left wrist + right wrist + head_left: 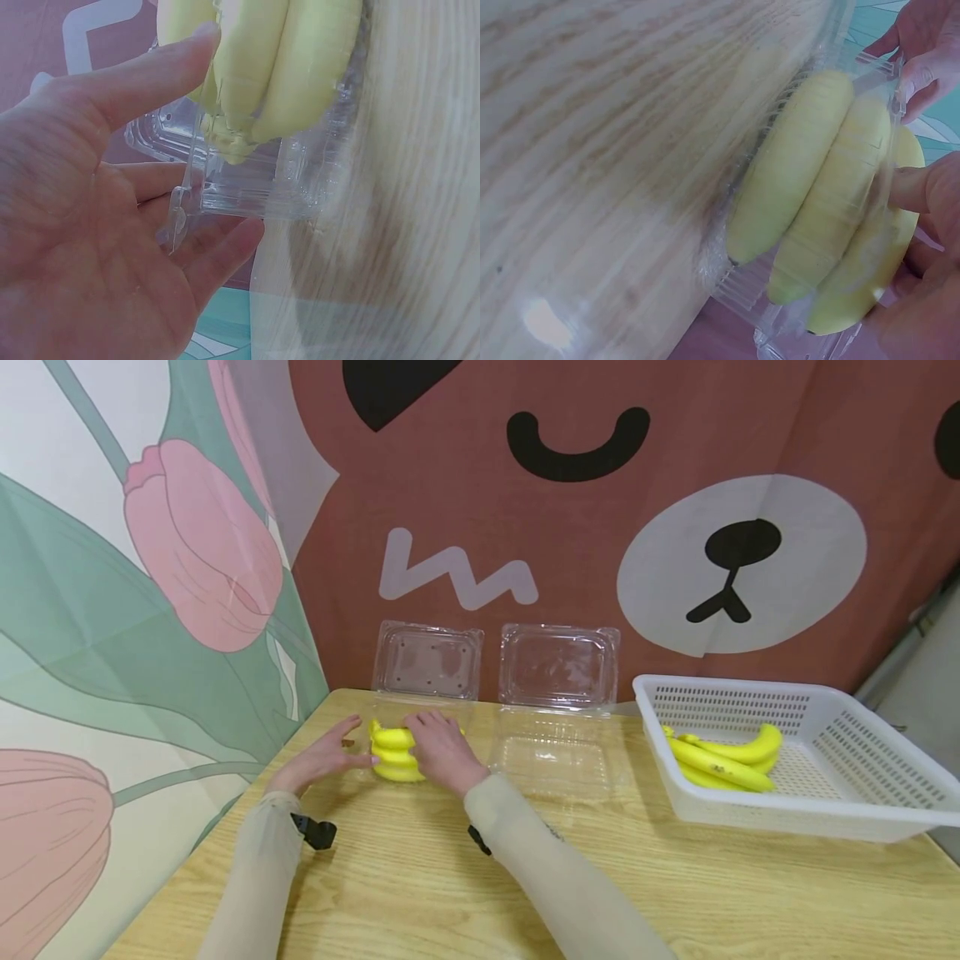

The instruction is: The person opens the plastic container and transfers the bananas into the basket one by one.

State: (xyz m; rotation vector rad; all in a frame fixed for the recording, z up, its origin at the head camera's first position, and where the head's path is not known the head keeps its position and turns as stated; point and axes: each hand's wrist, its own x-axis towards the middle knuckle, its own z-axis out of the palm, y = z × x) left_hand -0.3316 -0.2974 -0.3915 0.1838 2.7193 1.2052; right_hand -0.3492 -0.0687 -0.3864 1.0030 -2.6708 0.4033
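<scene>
A bunch of yellow bananas (395,762) sits inside a clear plastic clamshell box (240,191) at the table's left. My right hand (446,752) reaches over it from the right and holds the uppermost banana (866,274), thumb on the near side, fingers curled on the other. Around the box's left corner spreads my left hand (322,760). Its thumb (161,79) lies along the rim beside the bananas, and its other fingers (214,262) stretch straight along the end wall. The box's lid (427,660) stands raised behind.
Just right stands a second clear clamshell box (555,764), its lid (558,668) raised too. Farther right, a white perforated basket (787,818) contains more bananas (720,764). A printed cloth (562,568) hangs behind the wooden table (405,877), with another flowered cloth at the left.
</scene>
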